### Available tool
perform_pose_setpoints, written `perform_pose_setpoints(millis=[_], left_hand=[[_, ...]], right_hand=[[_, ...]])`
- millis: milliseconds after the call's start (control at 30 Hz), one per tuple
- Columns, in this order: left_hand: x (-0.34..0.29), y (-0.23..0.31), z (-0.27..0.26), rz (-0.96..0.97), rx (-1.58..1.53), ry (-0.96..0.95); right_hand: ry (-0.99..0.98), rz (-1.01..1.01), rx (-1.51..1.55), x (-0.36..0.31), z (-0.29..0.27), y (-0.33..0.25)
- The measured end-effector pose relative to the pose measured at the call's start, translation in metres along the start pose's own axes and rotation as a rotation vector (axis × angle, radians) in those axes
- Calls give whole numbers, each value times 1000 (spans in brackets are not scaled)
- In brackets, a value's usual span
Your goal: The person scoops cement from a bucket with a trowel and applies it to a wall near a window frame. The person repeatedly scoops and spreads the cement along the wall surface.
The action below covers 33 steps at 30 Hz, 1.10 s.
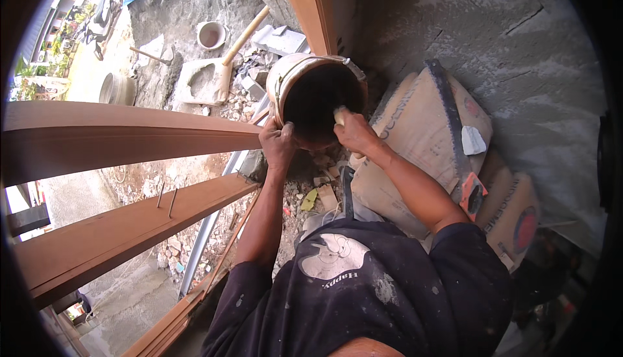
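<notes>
A pale, stained bucket is tipped with its dark mouth toward me, a wire handle round its rim. My left hand is closed on the near left edge of that rim. In front of the opening, my right hand is wrapped round a pale-handled tool. The working end of the tool is not visible, and the bucket's inside is too dark to make out. Brown paper sacks lie just right of my right hand.
Wooden beams cross on the left; a lower beam has nails sticking up. A wooden post rises beyond the bucket. Rubble, a long wooden handle and a small bucket are at far left.
</notes>
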<state>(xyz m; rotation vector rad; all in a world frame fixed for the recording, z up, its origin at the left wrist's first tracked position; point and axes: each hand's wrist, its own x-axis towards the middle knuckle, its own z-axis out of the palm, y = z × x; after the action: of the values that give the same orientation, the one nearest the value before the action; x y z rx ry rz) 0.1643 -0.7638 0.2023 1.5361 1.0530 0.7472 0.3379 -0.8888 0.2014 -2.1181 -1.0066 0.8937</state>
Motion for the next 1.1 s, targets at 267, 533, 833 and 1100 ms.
perform_pose_setpoints(millis=[267, 533, 833, 1100], left_hand=[[7, 39, 11, 197, -5, -12], [-7, 37, -20, 41, -189, -16], [-10, 45, -25, 67, -184, -20], [-3, 21, 3, 307, -49, -63]], right_hand=[[-316, 337, 858, -5, 25, 34], [-36, -253, 450, -22, 20, 4], [-401, 191, 479, -18, -14, -16], [40, -387, -272, 19, 37, 80]])
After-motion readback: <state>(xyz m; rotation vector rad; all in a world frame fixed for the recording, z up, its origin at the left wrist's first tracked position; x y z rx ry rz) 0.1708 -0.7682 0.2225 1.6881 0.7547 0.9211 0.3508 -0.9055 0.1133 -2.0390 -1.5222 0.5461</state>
